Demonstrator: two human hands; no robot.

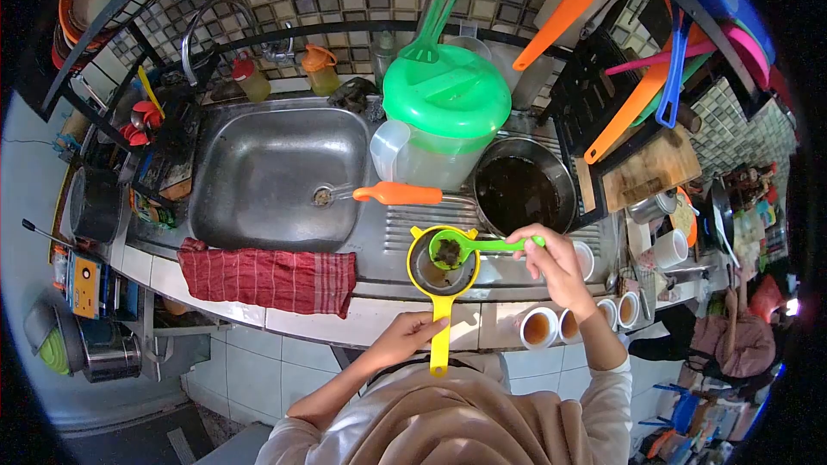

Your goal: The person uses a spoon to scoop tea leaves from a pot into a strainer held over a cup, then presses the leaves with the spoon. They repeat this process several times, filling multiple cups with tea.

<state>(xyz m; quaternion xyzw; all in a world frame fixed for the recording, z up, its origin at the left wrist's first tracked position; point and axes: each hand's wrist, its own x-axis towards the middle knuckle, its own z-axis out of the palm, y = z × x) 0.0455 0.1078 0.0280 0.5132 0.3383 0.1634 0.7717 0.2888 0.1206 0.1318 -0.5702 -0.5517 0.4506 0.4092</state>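
My left hand is closed on the handle of a yellow strainer, whose round mesh bowl is over the front edge of the sink counter. My right hand grips the handle of a green ladle. The ladle's bowl is over the strainer's bowl and has dark, wet bits in it. Behind my right hand stands a metal pot of dark liquid. White cups of brown liquid stand along the counter edge by my right forearm.
A steel sink lies at the left, with a red cloth over its front edge. A green-lidded pitcher and an orange-handled utensil are behind the strainer. Utensils hang at upper right. Another person is at far right.
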